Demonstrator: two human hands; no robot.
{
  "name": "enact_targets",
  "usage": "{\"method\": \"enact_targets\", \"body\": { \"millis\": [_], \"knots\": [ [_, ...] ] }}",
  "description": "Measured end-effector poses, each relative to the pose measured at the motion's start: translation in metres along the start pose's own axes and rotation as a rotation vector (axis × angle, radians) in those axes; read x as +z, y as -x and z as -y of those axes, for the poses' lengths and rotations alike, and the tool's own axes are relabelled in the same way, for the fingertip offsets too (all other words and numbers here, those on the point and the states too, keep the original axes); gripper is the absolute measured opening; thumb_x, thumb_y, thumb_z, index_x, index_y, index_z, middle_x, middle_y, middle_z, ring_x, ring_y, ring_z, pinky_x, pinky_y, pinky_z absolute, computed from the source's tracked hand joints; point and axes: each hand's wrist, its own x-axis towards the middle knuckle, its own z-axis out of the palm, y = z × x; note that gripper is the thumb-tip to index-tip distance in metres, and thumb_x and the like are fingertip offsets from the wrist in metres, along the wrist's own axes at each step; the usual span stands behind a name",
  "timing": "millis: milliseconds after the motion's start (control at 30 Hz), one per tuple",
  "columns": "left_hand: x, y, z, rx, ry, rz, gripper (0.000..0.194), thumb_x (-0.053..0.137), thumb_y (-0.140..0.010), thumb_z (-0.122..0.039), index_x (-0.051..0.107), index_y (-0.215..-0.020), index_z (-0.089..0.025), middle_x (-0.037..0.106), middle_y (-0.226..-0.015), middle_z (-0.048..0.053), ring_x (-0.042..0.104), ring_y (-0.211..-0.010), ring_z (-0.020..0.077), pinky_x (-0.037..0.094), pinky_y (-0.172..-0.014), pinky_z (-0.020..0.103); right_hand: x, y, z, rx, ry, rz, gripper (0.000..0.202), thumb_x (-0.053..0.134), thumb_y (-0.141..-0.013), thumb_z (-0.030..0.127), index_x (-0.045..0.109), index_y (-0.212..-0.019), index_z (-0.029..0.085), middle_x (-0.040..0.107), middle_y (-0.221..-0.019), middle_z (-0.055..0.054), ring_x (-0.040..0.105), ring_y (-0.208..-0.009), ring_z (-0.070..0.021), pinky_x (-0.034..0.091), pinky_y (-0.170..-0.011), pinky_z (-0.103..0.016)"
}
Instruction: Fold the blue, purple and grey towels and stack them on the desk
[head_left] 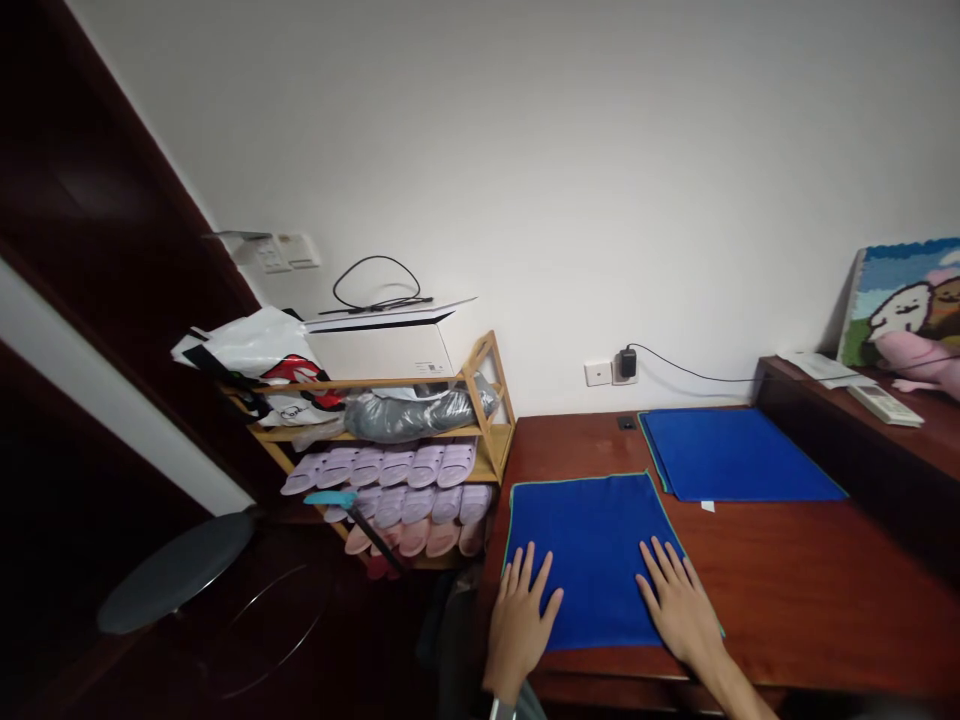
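Observation:
A blue cloth (592, 560) with a green stitched edge lies spread flat on the brown wooden desk (795, 590). On its left side rests my left hand (523, 612), palm down with the fingers spread. My right hand (679, 600) lies the same way on the cloth's right side, fingers apart. Neither hand grips anything. Farther back on the right is a second blue cloth area (739, 455), lying flat in what looks like a stack, with a small white tag at its front edge.
Left of the desk stands a wooden rack (491, 400) with several slippers (397, 465) and a white box (382, 350). A round stool (180, 570) is at lower left. A plugged-in adapter (628, 362) sits on the wall. A raised ledge at right holds a remote control (885, 405).

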Motion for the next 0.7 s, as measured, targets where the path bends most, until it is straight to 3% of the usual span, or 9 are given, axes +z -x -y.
{"method": "enact_targets", "body": {
  "millis": [167, 300, 367, 433, 500, 567, 633, 700],
  "knots": [
    [-0.009, 0.01, 0.003, -0.078, -0.051, 0.022, 0.062, 0.045, -0.105, -0.055, 0.038, -0.162, -0.03, 0.033, -0.169, 0.011, 0.036, -0.153, 0.0334, 0.041, -0.119, 0.052, -0.012, -0.015, -0.014, -0.055, -0.031, 0.022, 0.068, 0.029, -0.103, 0.062, 0.035, -0.162, 0.028, 0.029, -0.17, -0.002, 0.021, -0.159, -0.0256, 0.017, -0.13, -0.051],
    [-0.025, 0.025, -0.019, -0.154, -0.12, 0.093, 0.06, 0.05, -0.102, -0.055, 0.052, -0.154, -0.024, 0.048, -0.16, 0.017, 0.046, -0.147, 0.0375, 0.048, -0.111, 0.052, -0.033, -0.043, -0.028, -0.201, -0.072, 0.102, 0.065, 0.029, -0.104, 0.06, 0.035, -0.162, 0.03, 0.029, -0.17, -0.001, 0.021, -0.159, -0.0232, 0.018, -0.13, -0.048],
    [-0.037, 0.03, -0.034, -0.185, -0.146, 0.108, 0.055, 0.049, -0.103, -0.055, 0.064, -0.144, -0.021, 0.065, -0.142, 0.021, 0.06, -0.132, 0.0392, 0.052, -0.104, 0.052, -0.045, -0.055, -0.031, -0.277, -0.077, 0.148, 0.063, 0.033, -0.104, 0.057, 0.038, -0.161, 0.031, 0.03, -0.17, -0.001, 0.022, -0.159, -0.023, 0.019, -0.13, -0.047],
    [-0.05, 0.026, -0.046, -0.173, -0.128, 0.078, 0.049, 0.047, -0.104, -0.05, 0.071, -0.134, -0.02, 0.077, -0.119, 0.019, 0.071, -0.113, 0.0362, 0.055, -0.097, 0.049, -0.05, -0.059, -0.027, -0.251, -0.056, 0.118, 0.062, 0.036, -0.103, 0.05, 0.04, -0.161, 0.027, 0.031, -0.17, -0.004, 0.023, -0.159, -0.0246, 0.019, -0.129, -0.047],
    [-0.057, 0.007, -0.049, -0.108, -0.069, 0.008, 0.043, 0.044, -0.106, -0.041, 0.073, -0.13, -0.02, 0.078, -0.112, 0.014, 0.073, -0.107, 0.0311, 0.056, -0.096, 0.045, -0.045, -0.052, -0.014, -0.094, -0.016, 0.019, 0.063, 0.034, -0.103, 0.043, 0.04, -0.161, 0.019, 0.032, -0.169, -0.009, 0.023, -0.158, -0.0274, 0.019, -0.129, -0.047],
    [-0.058, -0.023, -0.041, -0.012, -0.018, -0.047, 0.04, 0.044, -0.107, -0.036, 0.071, -0.132, -0.022, 0.074, -0.128, 0.012, 0.068, -0.121, 0.0286, 0.051, -0.107, 0.045, -0.031, -0.037, 0.003, 0.094, 0.013, -0.045, 0.067, 0.029, -0.103, 0.043, 0.038, -0.161, 0.012, 0.032, -0.169, -0.014, 0.025, -0.158, -0.0313, 0.019, -0.128, -0.049],
    [-0.05, -0.056, -0.025, 0.077, -0.001, -0.023, 0.042, 0.046, -0.106, -0.037, 0.067, -0.138, -0.021, 0.063, -0.147, 0.012, 0.055, -0.139, 0.0288, 0.041, -0.119, 0.047, -0.013, -0.022, 0.017, 0.213, 0.025, -0.028, 0.073, 0.029, -0.103, 0.05, 0.035, -0.162, 0.009, 0.03, -0.169, -0.017, 0.025, -0.157, -0.0343, 0.018, -0.128, -0.053],
    [-0.038, -0.084, -0.005, 0.106, -0.005, 0.056, 0.047, 0.047, -0.105, -0.041, 0.06, -0.146, -0.022, 0.053, -0.157, 0.012, 0.045, -0.148, 0.0294, 0.034, -0.123, 0.049, 0.002, -0.012, 0.024, 0.241, 0.031, 0.002, 0.077, 0.029, -0.102, 0.056, 0.032, -0.163, 0.009, 0.026, -0.17, -0.017, 0.021, -0.158, -0.0345, 0.015, -0.128, -0.054]
  ]
}}
